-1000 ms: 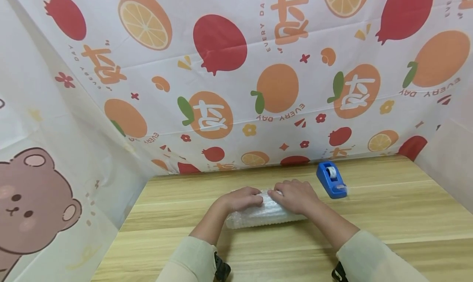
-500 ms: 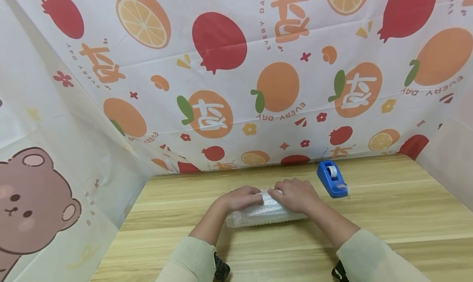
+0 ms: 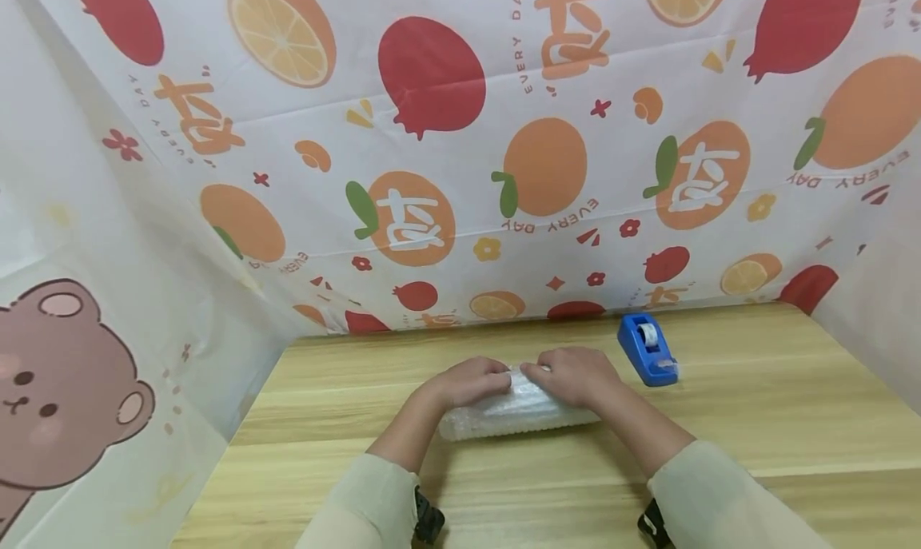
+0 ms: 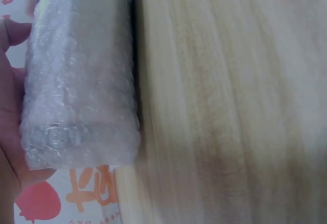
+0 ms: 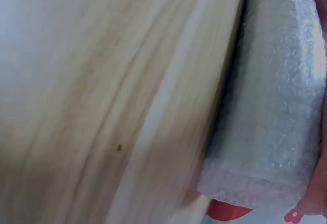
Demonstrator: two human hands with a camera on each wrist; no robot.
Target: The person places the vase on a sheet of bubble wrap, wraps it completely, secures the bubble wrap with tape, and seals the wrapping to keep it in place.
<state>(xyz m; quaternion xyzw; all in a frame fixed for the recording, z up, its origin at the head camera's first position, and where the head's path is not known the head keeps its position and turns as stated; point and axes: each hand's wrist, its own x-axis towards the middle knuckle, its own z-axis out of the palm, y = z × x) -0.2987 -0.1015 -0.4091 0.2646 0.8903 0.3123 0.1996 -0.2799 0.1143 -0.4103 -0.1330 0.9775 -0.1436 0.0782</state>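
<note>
Bubble wrap roll (image 3: 528, 415): lies lengthwise across the desk (image 3: 338, 429), under both hands
Left hand (image 3: 471, 383): fingers curled over its far side, gripping
Right hand (image 3: 579, 375): gripping likewise, thumb near the left one's
Tape dispenser (image 3: 646, 351): blue, on the desk, just beyond the right hand
Cloth (image 3: 460, 157): fruit-printed, behind the desk

Left grip (image 3: 472, 383) curled, right grip (image 3: 577, 378) curled, forearms (image 3: 412, 431) angled inward

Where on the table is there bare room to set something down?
Bare tabletop lies left of the bubble-wrapped bundle, on its near side, and right of the blue tape dispenser. It is crowded at the bundle, which the left hand and right hand hold.
</note>
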